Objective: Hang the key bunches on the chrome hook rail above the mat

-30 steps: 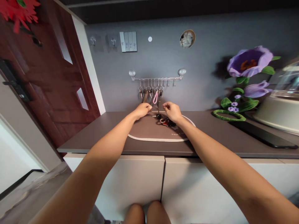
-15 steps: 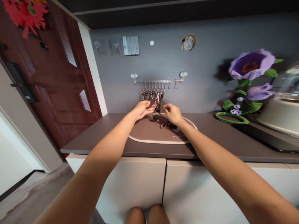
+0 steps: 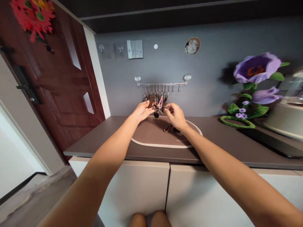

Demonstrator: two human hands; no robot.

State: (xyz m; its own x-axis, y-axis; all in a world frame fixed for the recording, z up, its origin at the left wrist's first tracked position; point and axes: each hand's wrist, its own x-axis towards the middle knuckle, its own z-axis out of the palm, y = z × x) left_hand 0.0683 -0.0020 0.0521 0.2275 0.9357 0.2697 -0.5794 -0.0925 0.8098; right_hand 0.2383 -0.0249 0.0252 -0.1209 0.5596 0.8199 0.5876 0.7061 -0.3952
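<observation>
My left hand (image 3: pixel 143 111) is closed on a bunch of keys with a brown leather-like fob (image 3: pixel 151 101) between thumb and fingers. From it hangs a key with a black head (image 3: pixel 156 114), just past the fingertips. My right hand (image 3: pixel 175 115) is close by on the right, its thumb and forefinger curled together; whatever they pinch is too small to make out. Behind both hands, several keys hang from a clear hook rail (image 3: pixel 163 84) on the wall. A pink strap (image 3: pixel 161 102) dangles among them. Below my right hand, a dark braided keychain (image 3: pixel 168 128) lies on the brown mat (image 3: pixel 151 138).
A purple flower ornament (image 3: pixel 257 71) stands on the counter (image 3: pixel 217 142) at right, beside a black phone-like slab (image 3: pixel 270 143) and a pale domed appliance (image 3: pixel 284 116). A dark shelf (image 3: pixel 165 15) overhangs the wall. At left is a red-brown door (image 3: pixel 56 82).
The view has shifted slightly. My left hand has raised the bunch, so the black-headed key hangs higher and clearer of the mat. My right hand's fingers have come nearer to the keys.
</observation>
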